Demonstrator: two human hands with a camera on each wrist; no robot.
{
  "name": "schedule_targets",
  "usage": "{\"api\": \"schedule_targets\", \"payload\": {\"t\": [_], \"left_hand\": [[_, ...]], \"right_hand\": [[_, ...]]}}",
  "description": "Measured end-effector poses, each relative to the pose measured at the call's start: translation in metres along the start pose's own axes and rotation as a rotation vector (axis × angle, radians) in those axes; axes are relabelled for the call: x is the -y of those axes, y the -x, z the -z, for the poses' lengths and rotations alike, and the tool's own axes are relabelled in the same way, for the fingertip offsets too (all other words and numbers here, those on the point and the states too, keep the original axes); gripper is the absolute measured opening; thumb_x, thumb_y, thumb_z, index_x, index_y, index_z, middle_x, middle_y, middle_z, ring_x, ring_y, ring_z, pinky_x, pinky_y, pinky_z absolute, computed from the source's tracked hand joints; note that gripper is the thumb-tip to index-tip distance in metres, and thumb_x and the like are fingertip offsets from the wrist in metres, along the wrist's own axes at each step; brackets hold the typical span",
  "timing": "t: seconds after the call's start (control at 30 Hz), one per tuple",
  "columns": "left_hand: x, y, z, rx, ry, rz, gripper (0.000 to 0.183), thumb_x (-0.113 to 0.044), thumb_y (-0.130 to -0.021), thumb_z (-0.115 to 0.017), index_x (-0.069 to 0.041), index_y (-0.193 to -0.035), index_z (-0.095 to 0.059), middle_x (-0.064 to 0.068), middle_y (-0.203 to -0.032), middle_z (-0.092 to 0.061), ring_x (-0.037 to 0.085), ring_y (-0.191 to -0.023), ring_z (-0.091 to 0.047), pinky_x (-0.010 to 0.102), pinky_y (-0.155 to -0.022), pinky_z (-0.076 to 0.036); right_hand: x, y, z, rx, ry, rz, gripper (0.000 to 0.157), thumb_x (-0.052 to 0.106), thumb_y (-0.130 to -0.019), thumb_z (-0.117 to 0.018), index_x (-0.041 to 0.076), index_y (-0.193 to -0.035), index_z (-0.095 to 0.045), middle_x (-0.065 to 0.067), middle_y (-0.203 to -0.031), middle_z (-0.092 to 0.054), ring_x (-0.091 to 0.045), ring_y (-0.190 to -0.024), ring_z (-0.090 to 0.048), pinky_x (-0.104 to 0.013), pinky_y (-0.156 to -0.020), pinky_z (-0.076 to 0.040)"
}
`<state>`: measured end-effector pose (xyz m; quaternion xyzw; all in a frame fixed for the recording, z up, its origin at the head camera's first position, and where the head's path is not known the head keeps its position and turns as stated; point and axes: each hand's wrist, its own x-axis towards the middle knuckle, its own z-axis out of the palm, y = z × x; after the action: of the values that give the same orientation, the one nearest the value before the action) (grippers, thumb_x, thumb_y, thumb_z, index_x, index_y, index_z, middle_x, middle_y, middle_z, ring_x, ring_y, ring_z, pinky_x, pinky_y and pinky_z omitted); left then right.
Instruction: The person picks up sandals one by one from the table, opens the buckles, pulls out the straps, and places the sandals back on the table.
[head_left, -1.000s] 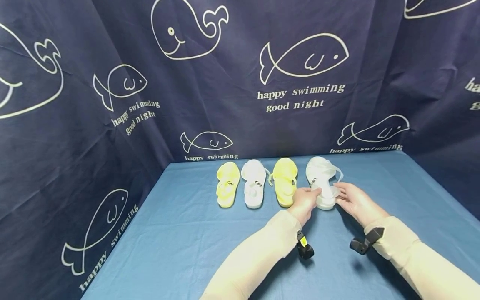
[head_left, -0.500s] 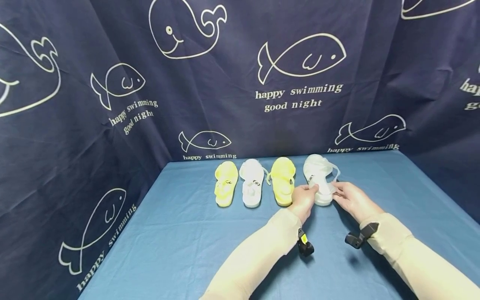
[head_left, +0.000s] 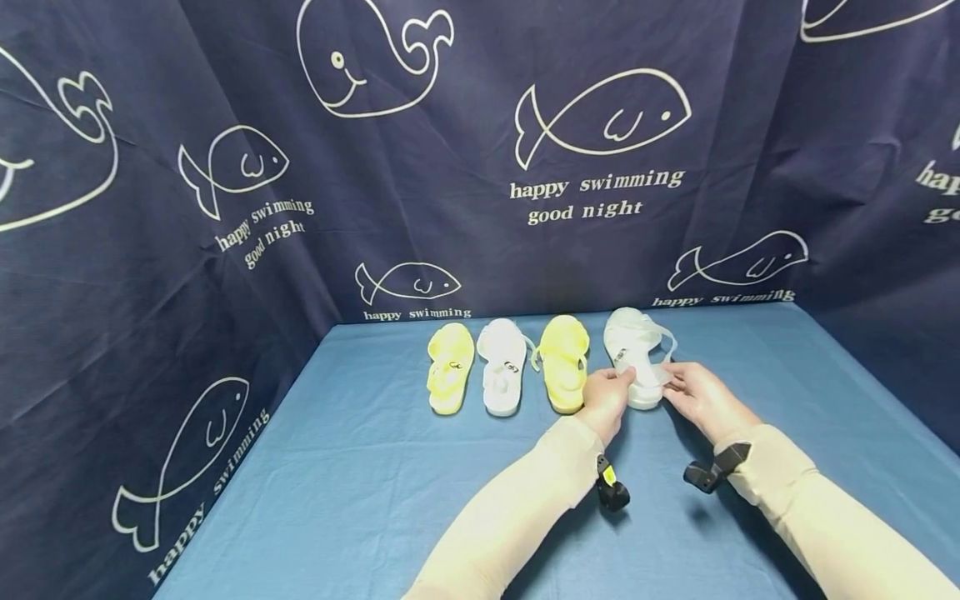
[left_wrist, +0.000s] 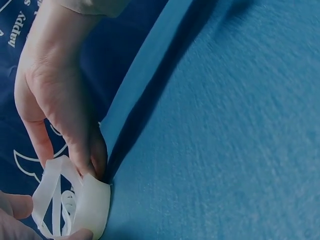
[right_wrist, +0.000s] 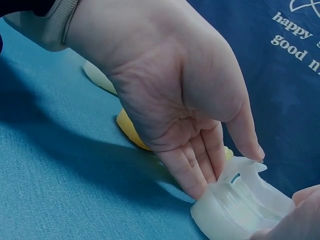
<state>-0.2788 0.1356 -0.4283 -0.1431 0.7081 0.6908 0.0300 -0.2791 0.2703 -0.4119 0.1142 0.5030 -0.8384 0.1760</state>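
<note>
A translucent white sandal [head_left: 632, 335] lies at the right end of a row of sandals, close to the back curtain. My left hand [head_left: 606, 400] grips its near left side, thumb on the upper edge; in the right wrist view the left fingers [right_wrist: 187, 165] reach down along the outside. On the other side my right hand [head_left: 703, 402] pinches the sandal's edge between thumb and fingers. From the left wrist camera, the right hand [left_wrist: 62, 95] reaches down onto the sandal's pale straps [left_wrist: 95, 200], and part of my left hand [left_wrist: 15, 215] shows at the lower left.
Left of the held sandal lie a yellow sandal [head_left: 564, 354], a white sandal [head_left: 502, 367] and another yellow sandal [head_left: 450, 367]. A blue cloth covers the table [head_left: 360, 500]. A dark blue curtain [head_left: 480, 225] with fish drawings stands behind.
The held white sandal has shifted slightly away from me, toward the curtain, with both hands moving along with it. The head view has drifted a little; the other sandals stay in place.
</note>
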Motion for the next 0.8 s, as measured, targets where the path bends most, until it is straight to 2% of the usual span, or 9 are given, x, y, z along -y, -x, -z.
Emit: {"api": "schedule_targets", "payload": {"t": [0.07,0.1,0.13,0.2,0.3,0.43,0.53,0.7,0.8], "left_hand": [[-0.001,0.000,0.001,0.008,0.010,0.004,0.020,-0.020,-0.088,-0.071,-0.002,-0.097,-0.068,0.005,-0.092,-0.065,0.017,-0.089,-0.059,0.038,-0.085,-0.051],[-0.002,0.001,0.001,0.013,0.016,0.007,0.020,-0.020,-0.089,-0.070,-0.002,-0.097,-0.069,0.006,-0.093,-0.065,0.017,-0.090,-0.059,0.039,-0.087,-0.051],[-0.002,0.002,0.002,0.021,0.020,0.014,0.020,-0.020,-0.089,-0.069,-0.002,-0.097,-0.068,0.005,-0.093,-0.064,0.017,-0.091,-0.058,0.039,-0.087,-0.050],[-0.003,0.003,0.003,0.042,0.022,0.028,0.019,-0.021,-0.090,-0.068,-0.003,-0.096,-0.068,0.003,-0.090,-0.062,0.016,-0.087,-0.055,0.037,-0.084,-0.049],[-0.006,0.007,0.006,0.082,0.022,0.040,0.019,-0.022,-0.092,-0.066,-0.004,-0.097,-0.067,0.002,-0.086,-0.057,0.016,-0.081,-0.050,0.034,-0.078,-0.044],[-0.012,0.013,0.013,0.123,0.024,0.019,0.031,-0.021,-0.092,-0.066,0.001,-0.114,-0.064,0.008,-0.104,-0.065,0.021,-0.098,-0.059,0.040,-0.091,-0.048],[-0.019,0.017,0.018,0.139,0.013,-0.013,0.043,-0.020,-0.091,-0.066,0.002,-0.127,-0.058,0.015,-0.124,-0.063,0.026,-0.119,-0.057,0.043,-0.105,-0.044],[-0.027,0.017,0.030,0.160,-0.046,-0.060,0.045,-0.018,-0.092,-0.065,-0.003,-0.133,-0.056,0.012,-0.137,-0.056,0.028,-0.131,-0.049,0.041,-0.109,-0.040],[-0.029,0.015,0.036,0.156,-0.072,-0.082,0.042,-0.018,-0.092,-0.065,-0.006,-0.132,-0.058,0.010,-0.137,-0.057,0.027,-0.131,-0.049,0.041,-0.108,-0.041]], "right_hand": [[0.002,-0.002,-0.002,-0.027,-0.063,-0.022,0.054,0.008,-0.103,-0.032,0.007,-0.152,-0.009,-0.008,-0.146,-0.028,-0.006,-0.142,-0.017,-0.020,-0.118,-0.018],[0.003,-0.002,-0.005,-0.065,-0.198,-0.054,0.057,0.011,-0.103,-0.031,0.014,-0.153,-0.003,-0.004,-0.148,-0.023,-0.006,-0.145,-0.008,-0.021,-0.120,-0.011],[0.004,-0.004,-0.006,-0.087,-0.205,-0.065,0.063,0.012,-0.103,-0.031,0.015,-0.154,0.006,-0.003,-0.153,-0.016,-0.005,-0.146,-0.003,-0.023,-0.120,-0.011],[0.004,-0.005,-0.008,-0.126,-0.193,-0.077,0.068,0.014,-0.103,-0.031,0.016,-0.153,0.014,-0.001,-0.159,-0.003,-0.006,-0.147,0.001,-0.023,-0.120,-0.010],[0.005,-0.005,-0.008,-0.143,-0.111,-0.063,0.067,0.017,-0.103,-0.030,0.014,-0.153,0.015,-0.002,-0.161,0.009,-0.009,-0.148,0.003,-0.024,-0.121,-0.008],[0.002,-0.004,-0.007,-0.143,-0.021,-0.006,0.062,0.020,-0.102,-0.029,0.011,-0.154,0.005,-0.004,-0.162,0.006,-0.011,-0.148,0.002,-0.027,-0.121,-0.005],[0.001,-0.004,-0.009,-0.175,0.014,0.033,0.061,0.020,-0.102,-0.029,0.011,-0.154,0.001,-0.003,-0.162,0.004,-0.010,-0.148,0.001,-0.027,-0.121,-0.004],[0.001,-0.001,-0.017,-0.240,0.058,0.090,0.065,0.017,-0.101,-0.034,0.012,-0.154,0.004,-0.003,-0.162,0.003,-0.009,-0.148,-0.005,-0.025,-0.121,-0.010],[0.002,0.001,-0.020,-0.243,0.073,0.120,0.066,0.020,-0.102,-0.036,0.014,-0.154,0.004,-0.002,-0.162,0.003,-0.010,-0.148,-0.006,-0.026,-0.122,-0.010]]}}
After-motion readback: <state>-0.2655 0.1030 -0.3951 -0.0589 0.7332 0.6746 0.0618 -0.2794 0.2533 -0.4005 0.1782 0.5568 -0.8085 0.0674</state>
